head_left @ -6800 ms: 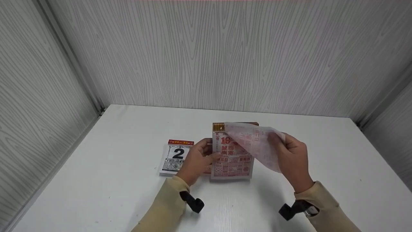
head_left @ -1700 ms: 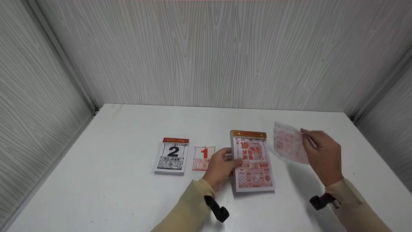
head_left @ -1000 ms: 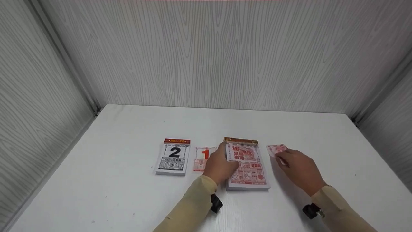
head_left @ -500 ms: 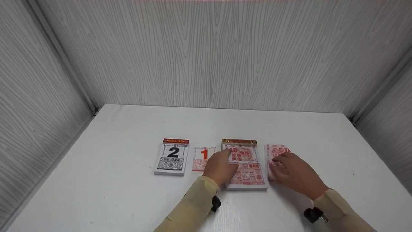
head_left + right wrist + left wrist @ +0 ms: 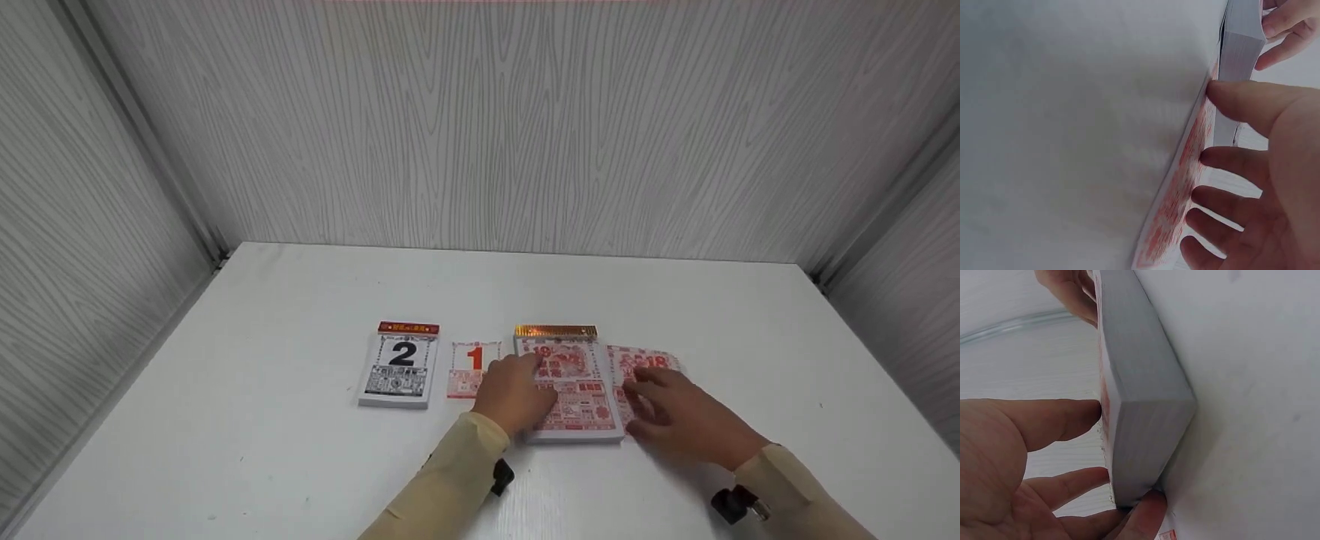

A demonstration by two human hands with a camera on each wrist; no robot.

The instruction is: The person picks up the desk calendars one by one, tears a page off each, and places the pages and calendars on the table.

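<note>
A thick tear-off calendar [image 5: 581,409] with a gold top strip and a red-printed 19 on its top page lies on the white table. My left hand [image 5: 514,394] holds its left side; in the left wrist view the thumb [image 5: 1067,419] and a finger touch the top page, other fingers curl at the lower edge. Right of it lies a loose calendar page [image 5: 652,360] with a red 18, its left edge close against the pad. My right hand [image 5: 690,416] rests spread fingertips on this page, covering its lower part.
A smaller tear-off calendar [image 5: 397,375] with a red strip and a black 2 lies at left. Between the two calendars is a loose page [image 5: 474,364] with a red 1, partly behind my left hand. Wood-grain panels [image 5: 480,127] enclose the table [image 5: 300,450].
The torn-off 18 page, earlier held in the air by my right hand, now lies flat and has turned and slid left against the calendar. The raised calendar has come down onto the table.
</note>
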